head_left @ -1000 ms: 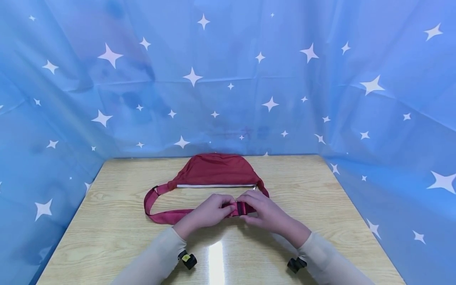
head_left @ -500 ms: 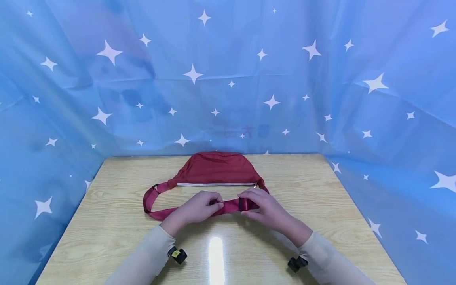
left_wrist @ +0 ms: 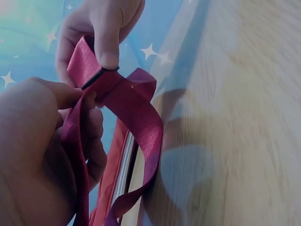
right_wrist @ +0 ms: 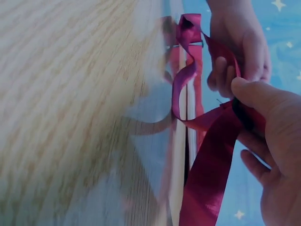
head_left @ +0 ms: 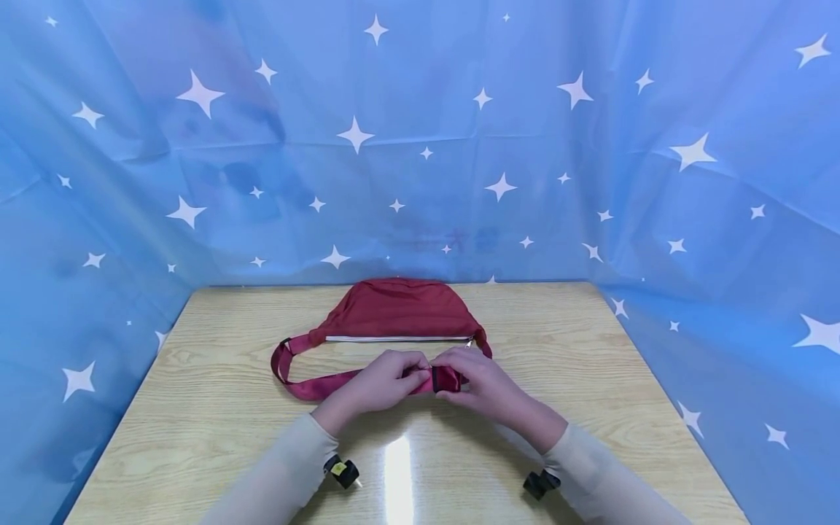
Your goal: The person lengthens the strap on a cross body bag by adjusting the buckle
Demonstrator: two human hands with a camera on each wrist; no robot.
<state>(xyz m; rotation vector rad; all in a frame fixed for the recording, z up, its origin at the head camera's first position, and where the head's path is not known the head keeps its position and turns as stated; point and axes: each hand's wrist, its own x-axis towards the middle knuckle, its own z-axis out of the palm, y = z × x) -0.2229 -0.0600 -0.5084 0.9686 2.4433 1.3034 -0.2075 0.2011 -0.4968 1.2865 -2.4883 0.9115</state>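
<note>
A dark red waist bag lies at the back of the table in the head view, its zip edge facing me. Its strap loops out on the left and comes round in front. My left hand pinches this webbing between thumb and fingers. Close beside it, my right hand grips the strap at a black slider buckle. In the left wrist view, the right thumb presses on the buckle's edge. Both hands hold the webbing raised off the table, and a loose fold of it hangs below them in the right wrist view.
The wooden table has a bright light reflection near its front. A second black adjuster sits on the strap at the bag's left. A blue curtain with white stars stands behind and at both sides.
My left hand slid left along the strap, pulling it straight, then came back right beside the buckle. The left loop of strap has shifted slightly right. My right hand stays nearly in place.
</note>
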